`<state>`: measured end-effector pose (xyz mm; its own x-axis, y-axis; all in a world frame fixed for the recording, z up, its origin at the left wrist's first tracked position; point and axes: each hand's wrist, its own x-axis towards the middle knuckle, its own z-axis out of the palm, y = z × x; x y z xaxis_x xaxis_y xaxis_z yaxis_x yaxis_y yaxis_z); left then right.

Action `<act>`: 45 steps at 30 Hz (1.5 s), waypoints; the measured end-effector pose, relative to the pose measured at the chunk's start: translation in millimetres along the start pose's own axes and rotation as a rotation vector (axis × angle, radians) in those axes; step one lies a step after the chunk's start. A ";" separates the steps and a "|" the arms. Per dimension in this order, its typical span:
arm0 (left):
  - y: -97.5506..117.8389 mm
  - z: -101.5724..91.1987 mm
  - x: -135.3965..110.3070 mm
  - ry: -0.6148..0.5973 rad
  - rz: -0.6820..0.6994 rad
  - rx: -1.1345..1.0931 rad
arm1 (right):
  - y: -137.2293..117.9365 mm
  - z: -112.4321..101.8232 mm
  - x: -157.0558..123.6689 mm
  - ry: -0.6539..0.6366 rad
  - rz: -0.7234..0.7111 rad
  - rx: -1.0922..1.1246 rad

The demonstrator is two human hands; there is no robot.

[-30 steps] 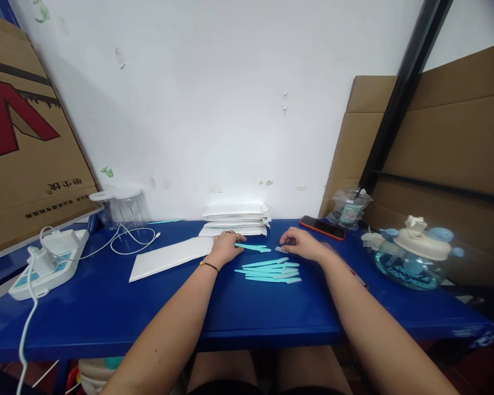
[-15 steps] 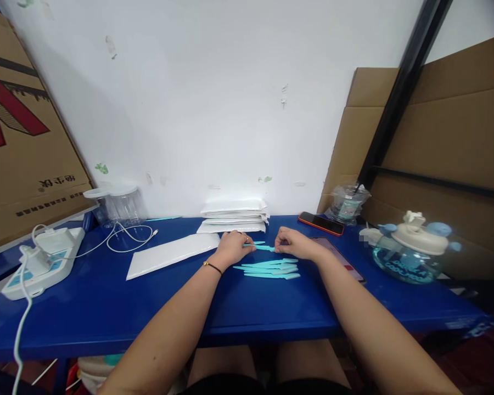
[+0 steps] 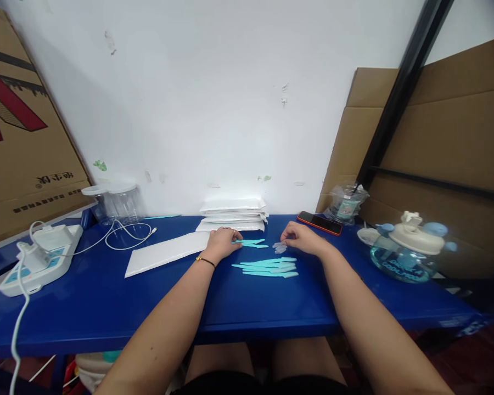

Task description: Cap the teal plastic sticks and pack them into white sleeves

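Observation:
My left hand [image 3: 223, 243] pinches the end of a turquoise eyebrow razor [image 3: 253, 245]; a second turquoise razor lies right against it, and their ends by my fingers are hidden. To the right, my right hand [image 3: 298, 240] is closed, fingertips together at a few small clear blade caps [image 3: 279, 248] on the table. It seems to grip one of these caps. Nearer to me, several capped-looking turquoise razors [image 3: 267, 267] lie side by side, roughly parallel, handles to the left or right hard to tell.
On the blue table [image 3: 168, 307] lie a white padded packet [image 3: 160, 255], a stack of white packets [image 3: 233, 214] by the wall and an orange-edged phone [image 3: 320, 223]. A power strip [image 3: 41, 263] with a cable sits left; a teal bottle [image 3: 407, 255] stands right.
My right hand has come away from the razor's end and moved slightly right and up, uncovering the clear caps. My left hand has shifted left with the razor.

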<state>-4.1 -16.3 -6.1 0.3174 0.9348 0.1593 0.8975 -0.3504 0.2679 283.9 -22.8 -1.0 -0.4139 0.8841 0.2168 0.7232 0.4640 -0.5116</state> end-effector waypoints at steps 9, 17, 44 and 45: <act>10.6 -1.9 -4.9 0.064 0.073 -0.068 | -10.0 -7.6 -9.3 -0.369 0.080 0.096; 40.4 4.5 -15.8 -0.179 0.322 -0.195 | -18.2 7.0 -6.5 -0.289 -0.005 0.022; 37.8 2.4 -16.8 -0.268 0.280 -0.277 | -22.8 3.0 -8.4 -0.361 -0.007 0.007; 37.8 3.9 -16.6 -0.297 0.274 -0.293 | -23.2 4.5 -8.5 -0.345 -0.006 -0.002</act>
<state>25.8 -44.9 -2.4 0.6410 0.7675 -0.0047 0.6586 -0.5469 0.5170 268.1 -41.4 5.3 -0.5803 0.8110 -0.0748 0.7215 0.4693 -0.5091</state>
